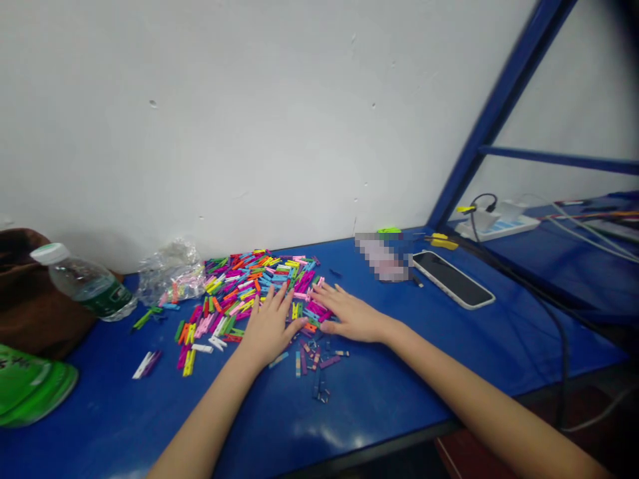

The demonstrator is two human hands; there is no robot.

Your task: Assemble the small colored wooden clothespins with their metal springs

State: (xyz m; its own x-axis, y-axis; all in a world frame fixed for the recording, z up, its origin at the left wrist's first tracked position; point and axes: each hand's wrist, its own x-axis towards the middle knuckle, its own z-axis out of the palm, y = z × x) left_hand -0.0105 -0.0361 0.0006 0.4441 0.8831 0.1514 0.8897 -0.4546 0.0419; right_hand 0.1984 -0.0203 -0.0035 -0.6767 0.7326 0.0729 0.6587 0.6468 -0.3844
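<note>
**Left hand [269, 330] and right hand [350, 316] are lying open on a heap of mini clothespins [254, 286]**

Neither hand is clamping anything. Both are resting palm-down with their fingers spread, and their thumbs are nearly meeting without visibly touching. The left hand's fingers are pointing toward the wall, and the right hand's fingers are pointing inward across the heap's near right side. Light, flat contact looks well suited to pieces this small, since it is keeping them from being pinched or scattered.

The multicoloured heap is sitting near the back edge of the blue table [379, 399], left of the middle, with strays spreading toward the front edge. The pins are lying every which way, so the heap is showing no shared direction. Each pin is slender, and a white-and-purple pair [147, 364] near the left is lying diagonally across the tabletop. Small dark pieces [319, 389] are lying just below the right hand, though their exact form is hard to tell.

A water bottle [84, 283] is lying toward the back left corner beside a crumpled plastic bag [172, 273], while a smartphone [452, 279] is resting toward the back right, beside a pixelated object [382, 258].
</note>
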